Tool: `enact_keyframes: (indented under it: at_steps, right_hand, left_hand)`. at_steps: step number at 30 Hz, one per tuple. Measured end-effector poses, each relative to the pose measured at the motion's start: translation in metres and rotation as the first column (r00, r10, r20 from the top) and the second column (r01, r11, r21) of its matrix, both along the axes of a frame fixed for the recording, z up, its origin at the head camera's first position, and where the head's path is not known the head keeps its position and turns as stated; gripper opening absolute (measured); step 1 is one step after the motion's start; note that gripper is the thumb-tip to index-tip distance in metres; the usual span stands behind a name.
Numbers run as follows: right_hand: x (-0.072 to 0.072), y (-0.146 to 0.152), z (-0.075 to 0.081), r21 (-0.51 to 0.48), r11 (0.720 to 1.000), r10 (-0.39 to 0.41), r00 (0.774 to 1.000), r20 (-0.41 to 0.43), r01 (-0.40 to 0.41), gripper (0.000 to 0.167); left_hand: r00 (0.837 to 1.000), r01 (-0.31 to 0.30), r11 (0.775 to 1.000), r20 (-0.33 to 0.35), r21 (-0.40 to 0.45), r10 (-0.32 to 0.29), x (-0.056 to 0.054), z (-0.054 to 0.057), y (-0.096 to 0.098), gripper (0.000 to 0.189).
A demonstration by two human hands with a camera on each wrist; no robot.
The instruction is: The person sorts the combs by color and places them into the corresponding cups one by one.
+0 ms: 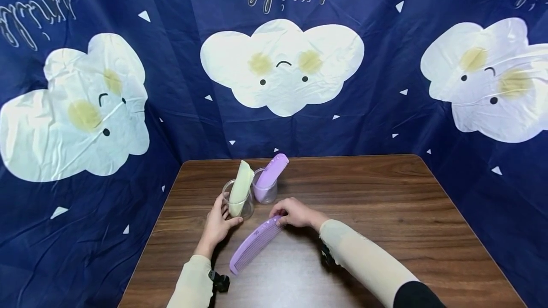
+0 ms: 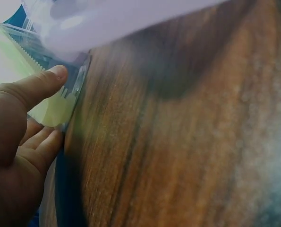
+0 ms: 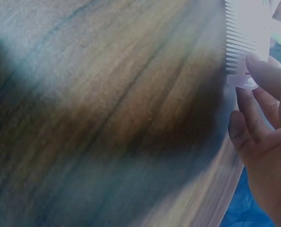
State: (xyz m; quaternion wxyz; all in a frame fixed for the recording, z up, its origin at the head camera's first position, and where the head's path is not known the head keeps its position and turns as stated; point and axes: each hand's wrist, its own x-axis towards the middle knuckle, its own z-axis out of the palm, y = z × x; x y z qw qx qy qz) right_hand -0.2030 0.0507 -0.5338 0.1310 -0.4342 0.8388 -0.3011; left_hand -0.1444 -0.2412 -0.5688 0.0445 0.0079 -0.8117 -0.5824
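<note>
My right hand (image 1: 297, 214) pinches one end of a purple comb (image 1: 255, 244), thumb on one face and fingers behind, as the right wrist view shows. The comb slants toward the front left, teeth facing right. At the left, my left hand (image 1: 215, 228) holds a clear plastic cup (image 1: 247, 210) between thumb and fingers. A pale green comb (image 1: 241, 182) leans inside this cup, its upper part above the rim. In the left wrist view the thumb (image 2: 48, 81) lies across the cup's side, while the held purple comb (image 2: 126, 19) passes blurred overhead.
Just behind and right of the held cup stands a second clear cup (image 1: 269, 197) with another purple comb (image 1: 274, 169) tilted in it. The wooden table (image 1: 385, 222) is bounded at the back and sides by a dark blue cloth (image 1: 180, 122) with cloud prints.
</note>
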Motion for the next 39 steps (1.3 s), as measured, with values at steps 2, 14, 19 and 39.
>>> enact_keyframes:
  at_steps: [2,14,19,39]
  right_hand:
    - [-0.001,0.002,0.003,-0.013,1.0,-0.001,1.0,-0.001,0.001,0.02]
    - [-0.002,0.011,0.025,-0.156,0.985,-0.038,0.981,0.19,0.068,0.021]
    - [0.0,0.014,0.029,-0.226,0.967,-0.056,0.961,0.271,0.12,0.021]
    - [-0.005,0.031,0.06,-0.338,0.926,-0.094,0.97,0.223,0.168,0.019]
  left_hand:
    - [1.0,0.001,1.0,-0.005,0.001,-0.001,0.0,0.001,0.0,0.096]
    - [1.0,-0.007,1.0,-0.028,-0.023,0.007,0.001,-0.003,-0.004,0.095]
    - [1.0,-0.003,1.0,-0.012,-0.021,0.003,0.002,-0.004,-0.002,0.097]
    - [1.0,-0.006,1.0,-0.025,-0.004,0.006,0.0,-0.001,0.0,0.097]
